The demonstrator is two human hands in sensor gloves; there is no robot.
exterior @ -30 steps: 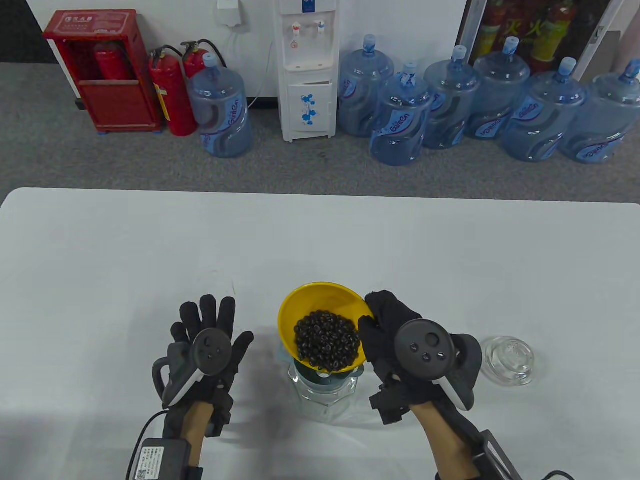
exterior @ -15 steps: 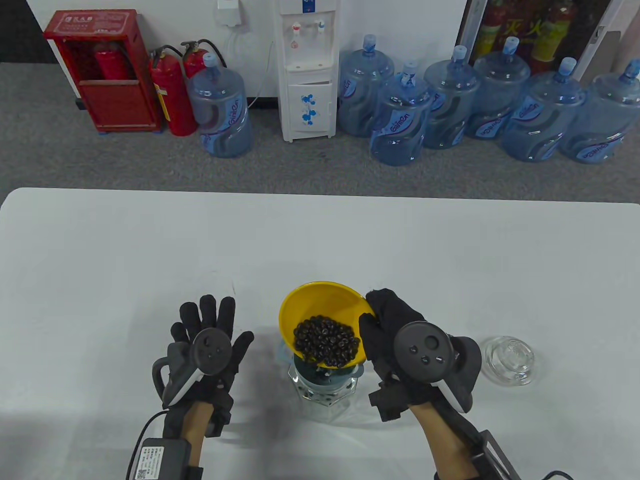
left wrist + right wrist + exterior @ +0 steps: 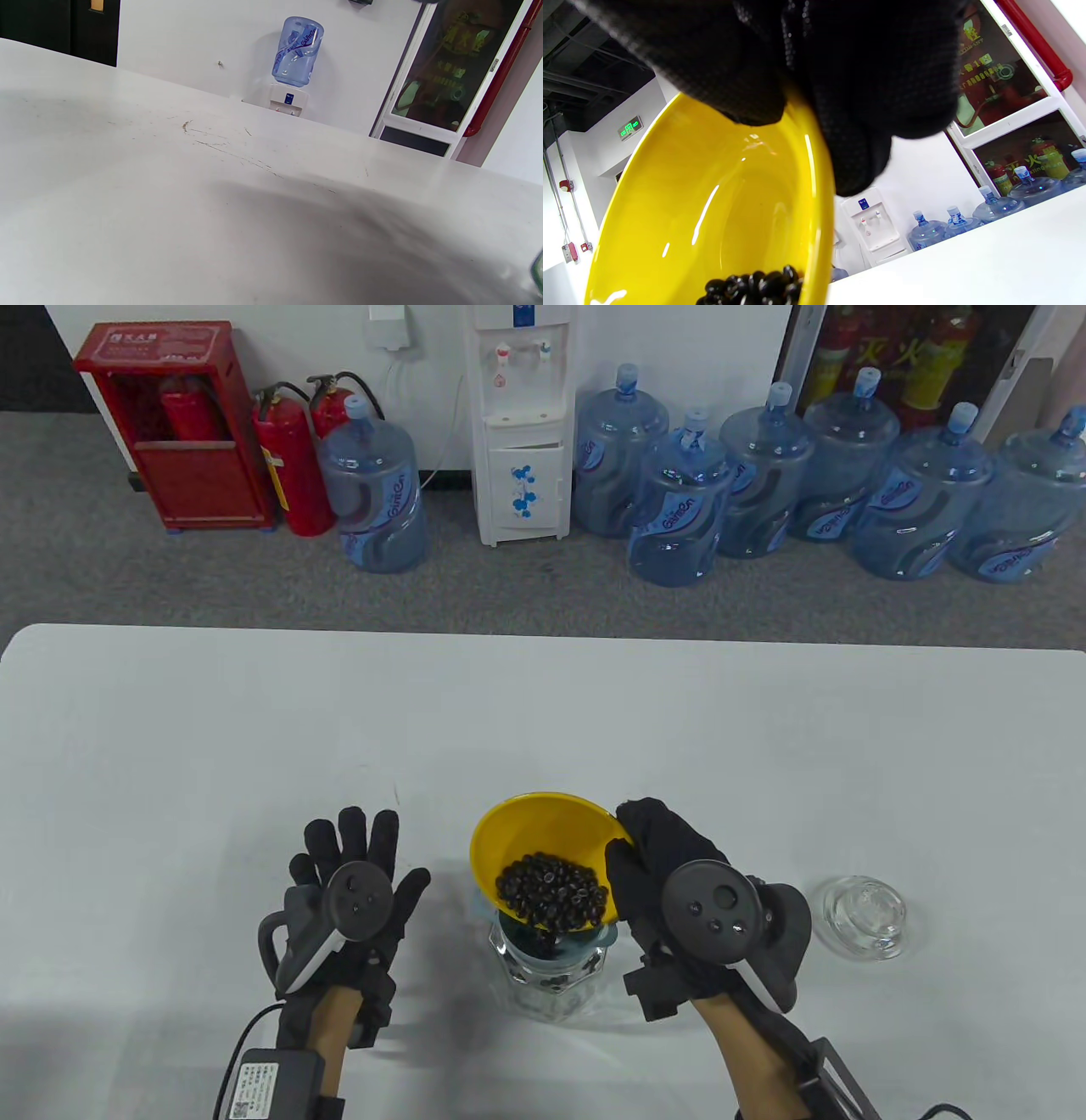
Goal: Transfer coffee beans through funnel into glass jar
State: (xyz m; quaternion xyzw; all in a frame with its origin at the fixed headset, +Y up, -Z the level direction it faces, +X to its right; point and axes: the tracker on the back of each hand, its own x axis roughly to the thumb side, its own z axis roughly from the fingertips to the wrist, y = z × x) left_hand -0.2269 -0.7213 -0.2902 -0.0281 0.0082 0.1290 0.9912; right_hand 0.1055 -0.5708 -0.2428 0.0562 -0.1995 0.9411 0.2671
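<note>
My right hand grips the right rim of a yellow bowl and holds it tilted toward me over a dark green funnel that sits in the mouth of a glass jar. Dark coffee beans lie at the bowl's low edge and spill into the funnel; some show inside the jar. In the right wrist view my gloved fingers clamp the bowl's rim with beans at the bottom. My left hand rests flat on the table, fingers spread, left of the jar, holding nothing.
The jar's glass lid lies on the white table to the right of my right hand. Water jugs, a dispenser and fire extinguishers stand on the floor beyond the table's far edge.
The bowl has tilted further and the bean pile has shrunk as beans slid into the funnel and jar. The left hand has not moved.
</note>
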